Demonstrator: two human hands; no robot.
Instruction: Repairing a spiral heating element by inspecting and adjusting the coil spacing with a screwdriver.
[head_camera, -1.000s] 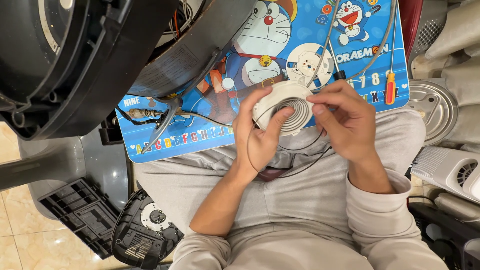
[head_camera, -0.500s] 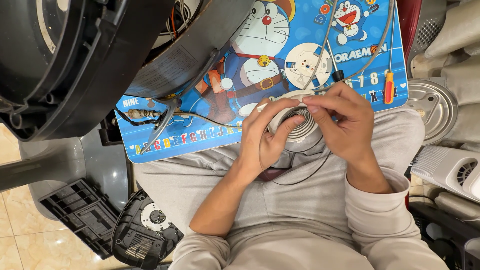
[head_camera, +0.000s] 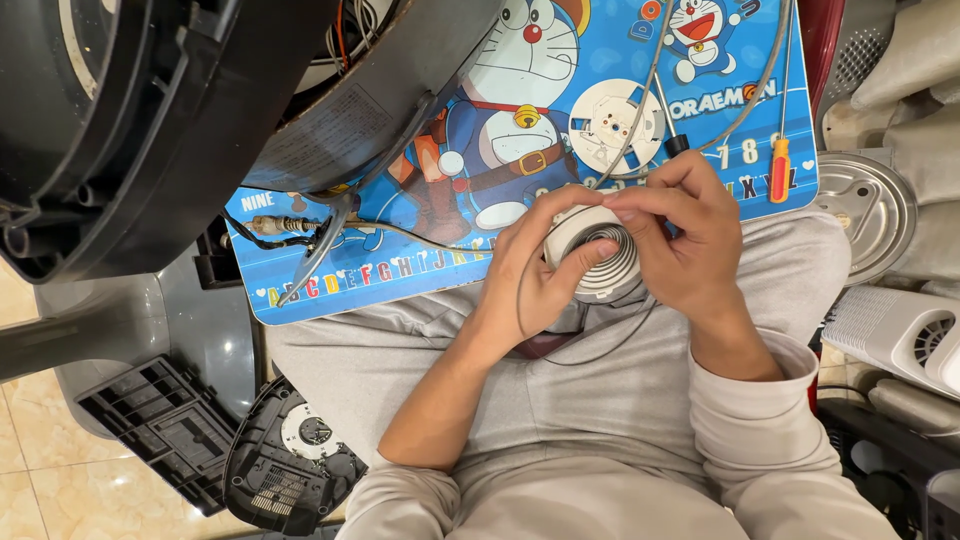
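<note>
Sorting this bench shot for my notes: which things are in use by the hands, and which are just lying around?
In use:
left hand
right hand
white cord reel
grey cord

Lying about:
white disc
orange-handled screwdriver
blue cartoon board
black appliance housing
metal plate
black base cover

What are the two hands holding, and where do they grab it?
Both hold a white reel of coiled cord: the left hand cups its left edge, thumb across the coil; the right hand grips its top right rim.
</note>
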